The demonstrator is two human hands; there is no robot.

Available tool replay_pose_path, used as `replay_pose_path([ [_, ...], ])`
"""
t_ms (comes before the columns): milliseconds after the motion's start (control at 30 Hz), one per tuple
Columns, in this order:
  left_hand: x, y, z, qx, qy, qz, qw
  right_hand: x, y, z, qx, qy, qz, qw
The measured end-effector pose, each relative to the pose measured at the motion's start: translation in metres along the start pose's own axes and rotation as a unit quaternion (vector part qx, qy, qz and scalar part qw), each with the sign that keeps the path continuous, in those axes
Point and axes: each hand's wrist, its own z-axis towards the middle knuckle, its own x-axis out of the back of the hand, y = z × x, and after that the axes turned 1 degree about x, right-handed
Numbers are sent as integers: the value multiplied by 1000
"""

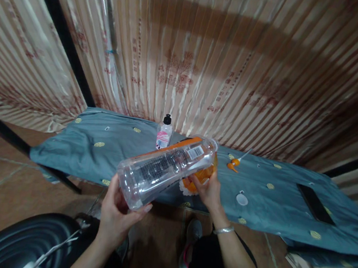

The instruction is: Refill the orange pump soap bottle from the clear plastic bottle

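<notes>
My left hand (118, 215) is closed around the base of a large clear plastic bottle (159, 171) with black print and a white barcode label. The bottle lies slantwise, its neck up and to the right. Beneath that neck, my right hand (209, 191) grips a see-through orange container (204, 174), partly hidden behind the bottle. Whether the bottle's mouth touches it cannot be made out. To the right, an orange pump head (234, 163) with a pale tube rests on the cloth. A round white cap (242, 199) lies nearer to me.
A small clear bottle (164, 135) with a black cap and pink label stands behind. The patterned blue-green cloth (276, 204) covers a narrow bench. A black phone-like slab (315, 204) lies at right. Striped curtains (191, 54) hang behind; a black ridged round object (26, 241) is at lower left.
</notes>
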Motion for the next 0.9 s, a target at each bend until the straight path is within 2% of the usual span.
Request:
replay_pose_path([
  [300, -8, 11, -5, 46, 36, -19, 998, 0, 2, 0, -10, -5, 1, 1000],
  [667, -10, 11, -5, 46, 50, -26, 997, 0, 0, 0, -6, -6, 1, 1000],
  [733, -8, 9, -4, 39, 44, -25, 998, 0, -1, 0, -11, -9, 3, 1000],
  [900, 2, 2, 2, 0, -14, 23, 1000, 1, 0, 0, -10, -12, 5, 1000],
])
